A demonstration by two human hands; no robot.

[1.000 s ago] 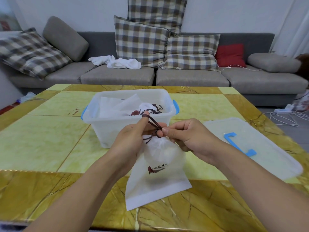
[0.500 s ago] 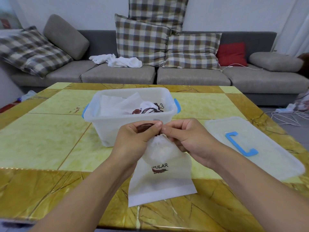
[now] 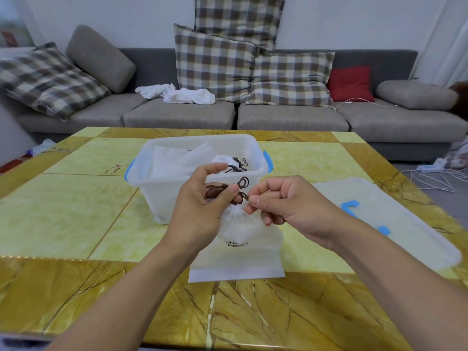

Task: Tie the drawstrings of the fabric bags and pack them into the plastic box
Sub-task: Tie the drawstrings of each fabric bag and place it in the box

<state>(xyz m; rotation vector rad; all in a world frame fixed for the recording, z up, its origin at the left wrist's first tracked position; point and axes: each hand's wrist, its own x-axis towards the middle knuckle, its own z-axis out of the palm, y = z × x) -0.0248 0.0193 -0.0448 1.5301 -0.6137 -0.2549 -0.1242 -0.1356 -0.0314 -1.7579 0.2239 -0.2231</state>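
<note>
Looking down from the head camera, the single view shows both hands meeting over the gathered neck of a white fabric bag (image 3: 238,239). The left hand (image 3: 202,211) is closed, thumb pressed against forefinger on a bunch of the dark brown drawstring (image 3: 217,191), with loops of cord standing up just beyond the thumb. The right hand (image 3: 286,209) is loosely curled, thumb and forefinger pinching at the cord's other side right at the neck; what exactly sits between those tips is too small to tell. The bag hangs from the hands, its long axis running toward the person and its bottom hem lying on the yellow table (image 3: 76,211). The plastic box (image 3: 162,193) stands directly beyond the hands, open, with other white bags inside. Its lid (image 3: 405,224) lies to the right. The knot looks unfinished; once it is tight, a short forward carry should reach the box, neither hand clearly nearer.
</note>
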